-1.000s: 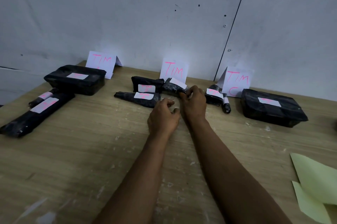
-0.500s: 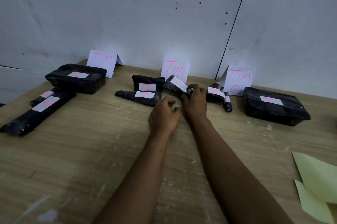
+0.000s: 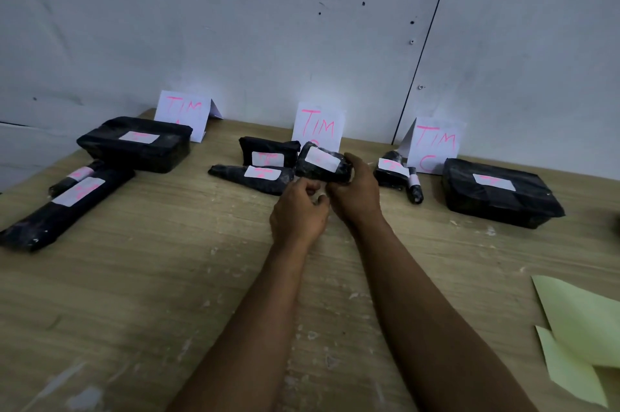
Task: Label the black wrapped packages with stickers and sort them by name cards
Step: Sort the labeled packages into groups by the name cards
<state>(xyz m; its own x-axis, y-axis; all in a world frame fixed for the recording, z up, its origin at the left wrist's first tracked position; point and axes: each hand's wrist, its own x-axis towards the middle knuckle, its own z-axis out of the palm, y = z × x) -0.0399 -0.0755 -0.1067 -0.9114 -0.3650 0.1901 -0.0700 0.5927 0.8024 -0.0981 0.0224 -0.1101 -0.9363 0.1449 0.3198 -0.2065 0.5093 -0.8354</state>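
Observation:
Three folded name cards stand along the wall: a left card point(image 3: 184, 113), a middle card point(image 3: 318, 128) and a right card point(image 3: 436, 145), each with pink "TIM" writing. My right hand point(image 3: 355, 193) grips a small black wrapped package point(image 3: 322, 165) with a blank white sticker, tilted in front of the middle card. My left hand point(image 3: 298, 213) hovers just below it, fingers curled, holding nothing I can see. Two labelled packages point(image 3: 268, 156) point(image 3: 251, 176) lie left of the held one.
A black box point(image 3: 134, 146) and two long rolls point(image 3: 63, 207) sit by the left card. Small packages point(image 3: 391, 171) and a black box point(image 3: 500, 193) lie by the right card. Pale green paper sheets point(image 3: 583, 334) rest at the wooden table's point(image 3: 134, 294) right edge.
My right hand has tipped the small package up so its white sticker faces me more. My left hand has stayed close beneath it.

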